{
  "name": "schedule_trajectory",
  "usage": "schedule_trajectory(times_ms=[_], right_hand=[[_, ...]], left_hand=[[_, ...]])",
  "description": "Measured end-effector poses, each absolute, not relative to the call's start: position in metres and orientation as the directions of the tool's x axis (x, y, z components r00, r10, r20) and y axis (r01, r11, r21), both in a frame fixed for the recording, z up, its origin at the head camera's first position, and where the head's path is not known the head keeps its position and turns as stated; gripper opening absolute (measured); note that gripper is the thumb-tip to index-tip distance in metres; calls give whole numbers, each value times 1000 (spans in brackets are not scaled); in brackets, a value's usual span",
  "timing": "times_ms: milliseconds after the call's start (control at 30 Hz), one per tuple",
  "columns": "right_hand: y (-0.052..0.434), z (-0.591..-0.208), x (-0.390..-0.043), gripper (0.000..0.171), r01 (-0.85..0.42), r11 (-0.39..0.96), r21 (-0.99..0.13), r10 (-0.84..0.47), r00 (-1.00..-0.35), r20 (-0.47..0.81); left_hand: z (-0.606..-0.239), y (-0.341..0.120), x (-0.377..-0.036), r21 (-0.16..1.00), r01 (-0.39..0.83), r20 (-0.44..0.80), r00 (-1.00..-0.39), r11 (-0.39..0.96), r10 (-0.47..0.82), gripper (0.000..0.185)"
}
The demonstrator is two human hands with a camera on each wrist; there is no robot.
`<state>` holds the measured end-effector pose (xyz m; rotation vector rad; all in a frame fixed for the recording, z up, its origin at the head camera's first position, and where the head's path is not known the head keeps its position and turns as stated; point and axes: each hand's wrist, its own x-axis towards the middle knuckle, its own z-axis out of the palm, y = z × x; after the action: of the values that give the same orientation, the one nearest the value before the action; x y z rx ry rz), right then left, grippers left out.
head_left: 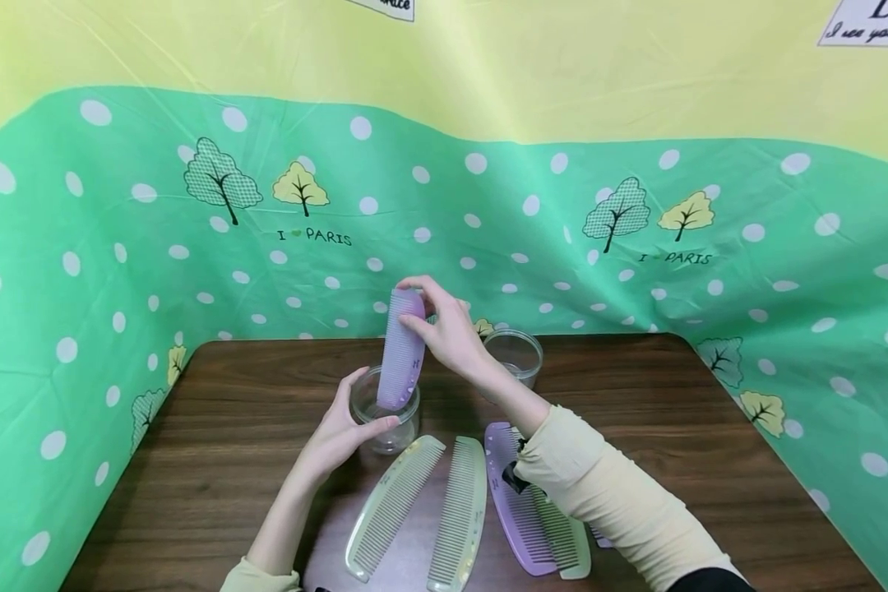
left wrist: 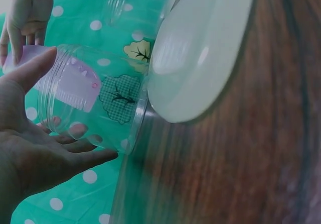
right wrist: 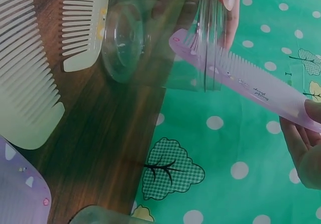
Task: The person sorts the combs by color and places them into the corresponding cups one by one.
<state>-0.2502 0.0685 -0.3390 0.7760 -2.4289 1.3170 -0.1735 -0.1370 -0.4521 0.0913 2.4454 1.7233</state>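
My right hand (head_left: pixel 451 329) pinches a purple comb (head_left: pixel 398 362) by its upper end, holding it nearly upright. The comb's lower end is inside the mouth of a clear jar (head_left: pixel 394 436); the right wrist view shows the comb tip (right wrist: pixel 183 45) through the jar wall. My left hand (head_left: pixel 344 427) holds this jar near its rim, thumb on one side and fingers round the other. In the left wrist view the thumb (left wrist: pixel 35 71) lies by the jar's threaded neck. The jar stands on the wooden table (head_left: pixel 252 460).
A second clear jar (head_left: pixel 521 353) stands at the back, behind my right wrist. Two pale green combs (head_left: pixel 392 510) (head_left: pixel 459 518) lie in front. Right of them, a purple comb (head_left: pixel 514 518) overlaps a green comb (head_left: pixel 566 530), partly under my right sleeve. A patterned cloth (head_left: pixel 444 205) hangs behind.
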Motion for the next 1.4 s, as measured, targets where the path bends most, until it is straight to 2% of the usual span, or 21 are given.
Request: schedule_trajectory(times_ms=[900,1400], right_hand=[[75,-364,-251,32,-490,477,-730,-464,-845,265],[99,-366,-243,41,-391,451,-802,-415,-888,199]], left_hand=[[-452,-134,-172,969,5,-49,-976,247,212,96],[-452,-137,-172,973,4,-48,-975,233,217,95]])
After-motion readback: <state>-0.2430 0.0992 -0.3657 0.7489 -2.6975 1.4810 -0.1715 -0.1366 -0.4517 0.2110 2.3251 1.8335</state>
